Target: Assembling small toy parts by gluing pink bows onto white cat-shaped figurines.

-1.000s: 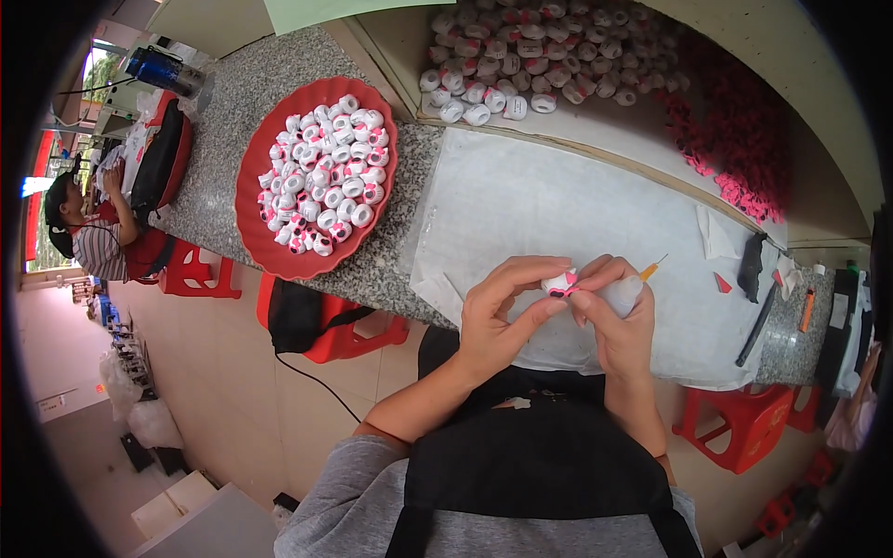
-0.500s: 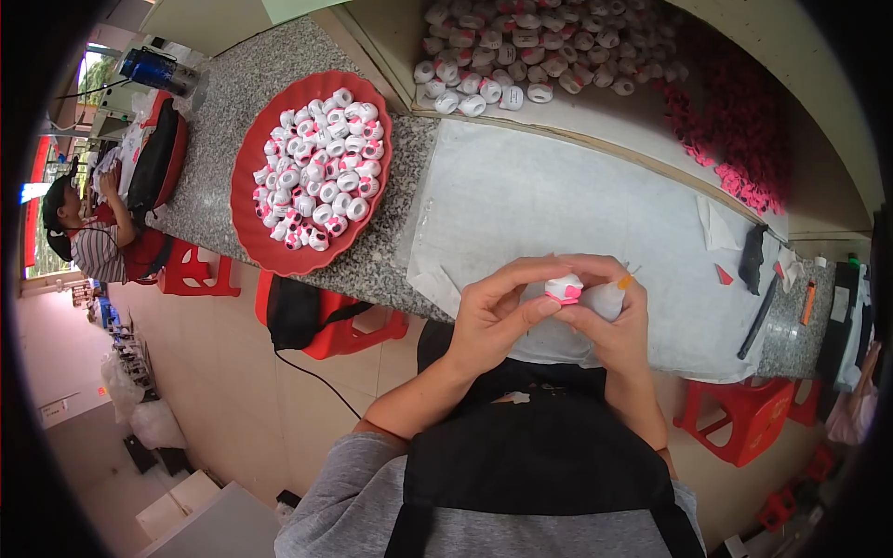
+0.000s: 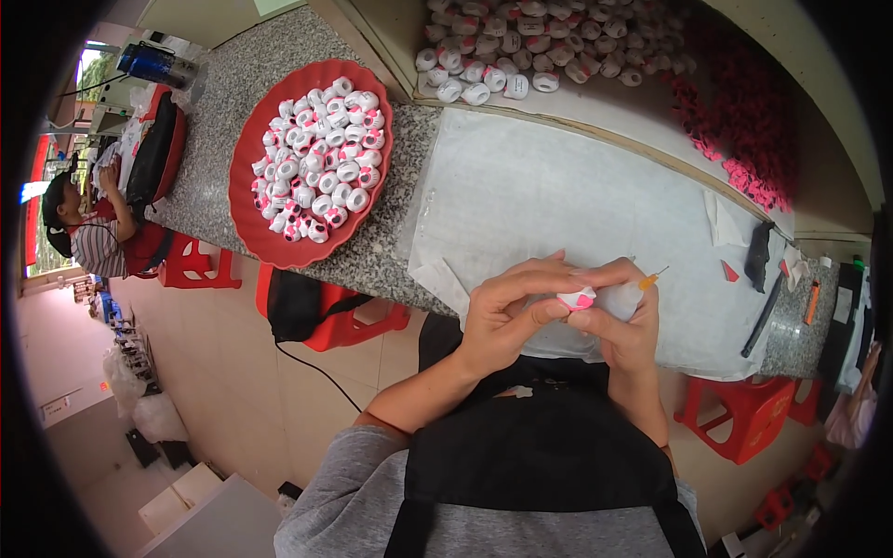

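Observation:
A small white-and-pink moulded piece (image 3: 578,298) is pinched in my left hand (image 3: 507,316), between thumb and curled fingers. My right hand (image 3: 634,337) is wrapped round a soft translucent squeeze bottle (image 3: 618,301) with an orange needle nozzle (image 3: 648,281). The thin needle points up and to the right, away from the piece. The right thumb and forefinger also meet the piece's right side, so both hands touch it. Beneath the hands lies a white sheet (image 3: 521,186) on the bench. Fingers hide part of the piece and most of the bottle.
A red scalloped tray (image 3: 244,163) full of similar white-and-pink pieces (image 3: 321,158) stands left. More white pieces (image 3: 521,46) and pink parts (image 3: 744,149) fill the shelf ahead. A black stick (image 3: 763,321) and orange tool (image 3: 812,302) lie right. Another person (image 3: 93,232) sits far left.
Both hands have shifted slightly right. The piece is turned and more covered by fingers, showing less pink. The bottle's nozzle has swung right, and its needle shows more plainly.

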`<action>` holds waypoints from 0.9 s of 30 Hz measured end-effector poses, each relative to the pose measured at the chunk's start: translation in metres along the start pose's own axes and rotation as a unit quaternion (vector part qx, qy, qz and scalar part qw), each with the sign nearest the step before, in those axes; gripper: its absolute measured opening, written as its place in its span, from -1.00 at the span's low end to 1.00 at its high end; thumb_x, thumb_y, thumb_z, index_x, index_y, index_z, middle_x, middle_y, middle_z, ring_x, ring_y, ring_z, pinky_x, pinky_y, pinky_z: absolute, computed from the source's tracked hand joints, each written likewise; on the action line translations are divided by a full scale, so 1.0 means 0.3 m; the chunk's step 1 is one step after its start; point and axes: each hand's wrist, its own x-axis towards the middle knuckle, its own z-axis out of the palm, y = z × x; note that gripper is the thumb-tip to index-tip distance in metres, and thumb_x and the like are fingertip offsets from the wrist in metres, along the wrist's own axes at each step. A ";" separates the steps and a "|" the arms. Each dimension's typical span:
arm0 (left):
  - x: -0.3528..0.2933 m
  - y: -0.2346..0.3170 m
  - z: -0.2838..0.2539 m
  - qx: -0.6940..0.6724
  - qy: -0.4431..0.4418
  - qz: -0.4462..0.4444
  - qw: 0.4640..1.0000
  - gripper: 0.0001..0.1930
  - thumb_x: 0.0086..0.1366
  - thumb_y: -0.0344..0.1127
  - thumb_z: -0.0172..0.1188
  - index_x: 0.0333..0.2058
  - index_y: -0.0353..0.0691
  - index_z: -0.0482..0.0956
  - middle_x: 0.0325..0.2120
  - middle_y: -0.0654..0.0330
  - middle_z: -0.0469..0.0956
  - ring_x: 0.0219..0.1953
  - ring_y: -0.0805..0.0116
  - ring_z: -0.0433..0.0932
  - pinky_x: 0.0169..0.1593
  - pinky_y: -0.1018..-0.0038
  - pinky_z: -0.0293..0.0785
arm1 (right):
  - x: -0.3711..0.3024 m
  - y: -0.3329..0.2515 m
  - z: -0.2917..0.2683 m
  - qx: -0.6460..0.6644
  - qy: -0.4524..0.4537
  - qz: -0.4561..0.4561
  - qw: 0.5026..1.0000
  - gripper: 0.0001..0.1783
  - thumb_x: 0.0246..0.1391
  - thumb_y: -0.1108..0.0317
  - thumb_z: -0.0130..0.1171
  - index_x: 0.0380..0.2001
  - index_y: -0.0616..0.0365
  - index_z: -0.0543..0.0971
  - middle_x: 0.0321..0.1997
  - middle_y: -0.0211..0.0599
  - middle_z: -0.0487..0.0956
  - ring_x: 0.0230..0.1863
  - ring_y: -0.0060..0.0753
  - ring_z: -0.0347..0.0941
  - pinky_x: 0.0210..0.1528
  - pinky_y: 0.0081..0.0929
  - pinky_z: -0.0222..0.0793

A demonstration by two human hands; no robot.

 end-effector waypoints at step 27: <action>0.003 0.005 0.003 -0.037 0.002 0.001 0.999 -0.76 0.01 -0.52 -0.01 -0.27 -0.35 0.37 -0.35 0.11 0.39 -0.23 0.37 0.35 0.11 0.22 -0.12 | -0.005 0.010 0.033 -0.005 0.036 -0.007 0.999 -0.72 -0.29 0.54 0.08 -0.36 0.29 0.38 -0.57 -0.32 0.41 -0.63 -0.65 0.27 -0.64 -0.76 0.12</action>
